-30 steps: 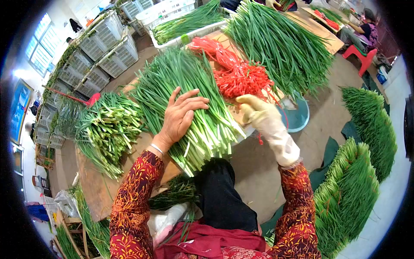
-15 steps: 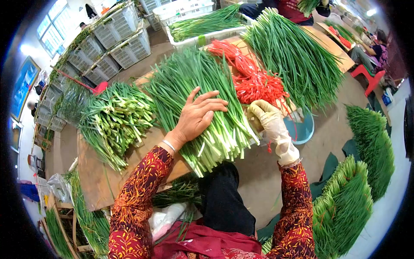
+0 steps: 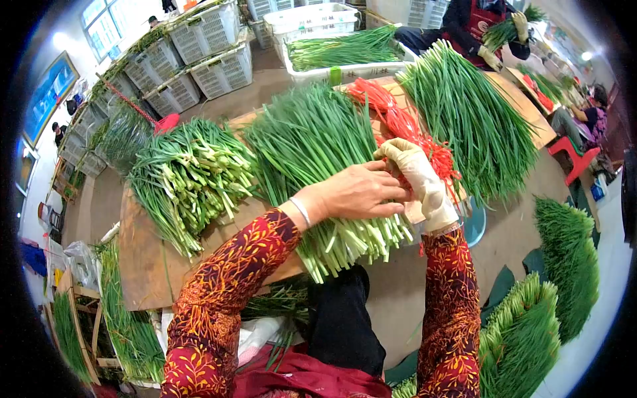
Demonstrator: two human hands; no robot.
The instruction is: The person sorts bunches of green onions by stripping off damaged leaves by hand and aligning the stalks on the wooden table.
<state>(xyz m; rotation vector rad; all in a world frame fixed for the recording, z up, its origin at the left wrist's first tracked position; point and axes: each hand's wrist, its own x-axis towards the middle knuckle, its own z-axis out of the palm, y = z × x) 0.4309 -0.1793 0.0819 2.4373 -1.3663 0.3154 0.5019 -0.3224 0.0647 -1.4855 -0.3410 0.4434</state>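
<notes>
A broad bundle of green garlic chives (image 3: 312,139) lies on the board in front of me, its pale cut ends towards me. My left hand (image 3: 361,191), bare with a bracelet at the wrist, lies across the stalks with its fingers stretched towards the right hand. My right hand (image 3: 421,179), in a pale rubber glove, is closed in a pinch at the bundle's right edge. Red shows by its fingertips, apparently a strand from the pile of red plastic ties (image 3: 405,126) just beyond. The pinch itself is partly hidden.
A shorter heap of chives (image 3: 192,179) sits at the left of the wooden board (image 3: 149,265); another large bundle (image 3: 471,119) is at the right. A blue basin (image 3: 475,225) stands below the board. Stacked crates (image 3: 206,33) line the back, and a co-worker (image 3: 481,30) holds greens.
My left hand has moved right over the chives to meet the gloved right hand, which stays pinched. The view has shifted, bringing more of the co-worker into sight.
</notes>
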